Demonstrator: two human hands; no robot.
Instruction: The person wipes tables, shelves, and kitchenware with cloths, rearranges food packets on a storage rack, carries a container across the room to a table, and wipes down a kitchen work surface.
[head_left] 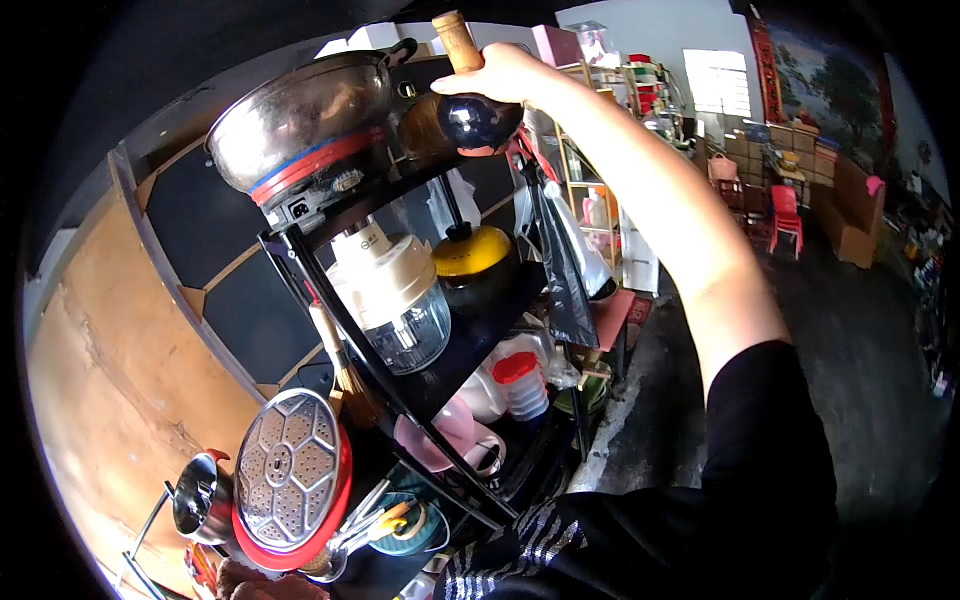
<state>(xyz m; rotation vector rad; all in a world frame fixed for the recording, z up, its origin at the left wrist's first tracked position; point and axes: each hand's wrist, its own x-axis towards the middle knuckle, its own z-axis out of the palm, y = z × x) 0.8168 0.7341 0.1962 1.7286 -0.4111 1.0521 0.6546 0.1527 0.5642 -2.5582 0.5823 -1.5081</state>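
My right hand [500,75] reaches up to the top shelf of a black rack, its fingers closed around a wooden handle [458,40]. Directly below the hand is a shiny dark rounded vessel [480,122], which seems to belong to the handle; the join is hidden by my fingers. Left of it, a large metal pot [305,115] rests on a red-and-black base. A brown rounded pot [426,132] sits behind the dark vessel. My left hand is out of view.
The lower shelves hold a food chopper [390,295], a yellow-lidded pot [472,255] and red-lidded containers [520,380]. A steamer plate [288,465] leans near the rack's left foot. Black bags [560,270] hang on the right side. A red chair [785,215] stands farther off.
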